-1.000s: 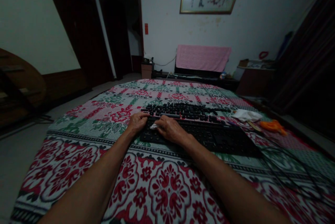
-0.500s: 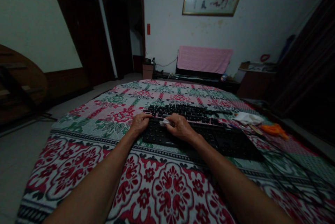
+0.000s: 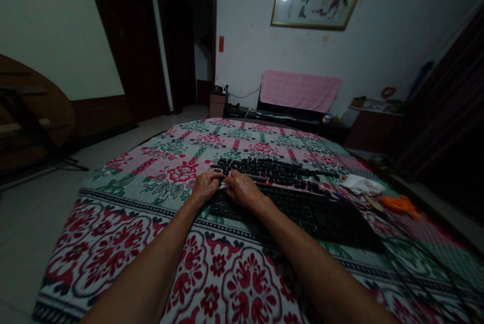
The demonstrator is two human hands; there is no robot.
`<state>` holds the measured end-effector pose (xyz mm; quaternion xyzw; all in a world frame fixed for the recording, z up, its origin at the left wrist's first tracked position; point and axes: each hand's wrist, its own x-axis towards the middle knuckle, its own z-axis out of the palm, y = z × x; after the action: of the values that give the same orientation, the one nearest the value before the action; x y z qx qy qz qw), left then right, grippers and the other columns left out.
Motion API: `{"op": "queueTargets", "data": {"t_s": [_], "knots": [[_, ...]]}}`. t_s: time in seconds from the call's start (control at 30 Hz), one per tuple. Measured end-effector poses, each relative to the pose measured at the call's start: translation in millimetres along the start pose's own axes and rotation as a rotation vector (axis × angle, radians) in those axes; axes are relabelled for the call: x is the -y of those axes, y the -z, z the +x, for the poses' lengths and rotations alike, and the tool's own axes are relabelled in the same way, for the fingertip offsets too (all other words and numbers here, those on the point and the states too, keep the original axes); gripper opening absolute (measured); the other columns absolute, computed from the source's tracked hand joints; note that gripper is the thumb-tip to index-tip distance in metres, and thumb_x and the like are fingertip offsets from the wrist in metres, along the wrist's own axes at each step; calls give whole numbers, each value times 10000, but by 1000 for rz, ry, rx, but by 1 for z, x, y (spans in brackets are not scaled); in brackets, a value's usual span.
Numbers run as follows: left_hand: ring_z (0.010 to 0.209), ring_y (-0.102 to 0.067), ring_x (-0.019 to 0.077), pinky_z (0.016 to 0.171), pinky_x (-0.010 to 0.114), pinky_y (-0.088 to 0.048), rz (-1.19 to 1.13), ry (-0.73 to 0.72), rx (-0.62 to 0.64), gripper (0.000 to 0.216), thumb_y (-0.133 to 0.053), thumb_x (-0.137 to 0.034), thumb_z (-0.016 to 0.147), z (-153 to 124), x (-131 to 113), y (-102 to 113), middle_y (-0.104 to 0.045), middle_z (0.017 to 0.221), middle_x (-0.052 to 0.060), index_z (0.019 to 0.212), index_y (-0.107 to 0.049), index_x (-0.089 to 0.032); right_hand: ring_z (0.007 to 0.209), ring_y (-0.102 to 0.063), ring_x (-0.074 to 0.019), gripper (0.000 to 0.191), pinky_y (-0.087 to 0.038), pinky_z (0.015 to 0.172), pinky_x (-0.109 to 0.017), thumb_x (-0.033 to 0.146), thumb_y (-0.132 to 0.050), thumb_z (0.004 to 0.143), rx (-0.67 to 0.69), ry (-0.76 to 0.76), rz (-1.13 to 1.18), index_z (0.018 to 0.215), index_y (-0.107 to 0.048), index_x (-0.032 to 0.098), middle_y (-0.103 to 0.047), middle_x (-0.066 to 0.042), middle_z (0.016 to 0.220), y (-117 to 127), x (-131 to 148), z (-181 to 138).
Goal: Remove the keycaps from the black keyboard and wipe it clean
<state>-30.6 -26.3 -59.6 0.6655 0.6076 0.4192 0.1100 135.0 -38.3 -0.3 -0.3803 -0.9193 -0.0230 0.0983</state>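
Observation:
A black keyboard base (image 3: 333, 220) with its keycaps off lies across the patterned cloth. My left hand (image 3: 206, 186) is closed at its far left corner, thumb and fingers gripping the edge. Close beside it, my right hand (image 3: 244, 192) is closed on a wad of white tissue (image 3: 223, 185), mostly hidden under the fingers, and presses it at the keyboard's upper left. Beyond the base is a heap of loose black keycaps (image 3: 276, 168).
A white cloth (image 3: 363, 185) and an orange cloth (image 3: 401, 206) lie right of the keyboard. Dark cables (image 3: 427, 258) trail to the lower right. The patterned cloth (image 3: 249, 283) covers the surface; a pink towel (image 3: 300, 90) hangs at the far wall.
My right hand has slid left along the keyboard with the tissue, up to my left hand. My left hand stays at the corner. The whole view has shifted slightly.

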Motion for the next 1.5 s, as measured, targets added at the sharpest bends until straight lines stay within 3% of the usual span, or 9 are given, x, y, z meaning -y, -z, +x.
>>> {"op": "queueTargets", "data": {"t_s": [0.23, 0.53, 0.8, 0.93, 1.07, 1.27, 1.5], "knots": [[891, -621, 159, 863, 282, -477, -6, 3, 31, 346, -431, -144, 702, -2, -5, 3, -698, 920, 26, 892, -715, -199, 762, -549, -160, 204, -386, 656, -242, 159, -450, 816, -15, -6, -3, 931, -618, 173, -535, -75, 901, 5, -11, -17], [905, -618, 177, 866, 288, -473, 15, 32, 27, 364, -427, -153, 691, -2, -6, 2, -695, 931, 35, 906, -718, -187, 795, -524, -146, 253, -385, 703, -223, 155, -480, 792, -103, -77, 118, 1007, -611, 176, -526, -52, 878, -3, -30, -43], [902, -616, 165, 869, 277, -470, 16, 22, 28, 367, -422, -147, 698, -3, -7, 4, -692, 933, 30, 918, -714, -190, 738, -515, -141, 167, -365, 674, -228, 164, -516, 738, -139, -145, 153, 844, -645, 164, -555, -35, 782, 0, -43, -47], [904, -613, 161, 883, 279, -465, 13, 23, 30, 359, -429, -154, 697, -2, -5, 3, -693, 910, 11, 904, -714, -222, 721, -516, -140, 137, -371, 667, -226, 183, -523, 754, -267, -231, 234, 810, -643, 151, -562, -33, 753, -1, -55, -53], [904, -613, 166, 881, 286, -464, 13, 27, 36, 359, -428, -158, 695, -2, -6, 4, -691, 917, 22, 907, -713, -208, 767, -508, -140, 204, -388, 707, -232, 153, -496, 798, -371, -131, 309, 944, -637, 165, -540, -35, 794, -6, -50, -49], [900, -613, 173, 853, 282, -473, 39, 19, 39, 363, -424, -152, 698, -3, -7, 3, -688, 938, 40, 910, -715, -195, 803, -488, -135, 259, -397, 724, -230, 110, -465, 830, -341, -9, 308, 1030, -613, 185, -502, -44, 877, -15, -29, -33], [876, -616, 170, 834, 281, -479, 45, 1, 35, 363, -419, -154, 702, -3, -7, 3, -688, 910, 32, 906, -715, -203, 803, -471, -132, 264, -371, 717, -224, 114, -411, 869, -194, 4, 180, 1032, -604, 186, -474, -46, 889, -13, -29, -33]]}}
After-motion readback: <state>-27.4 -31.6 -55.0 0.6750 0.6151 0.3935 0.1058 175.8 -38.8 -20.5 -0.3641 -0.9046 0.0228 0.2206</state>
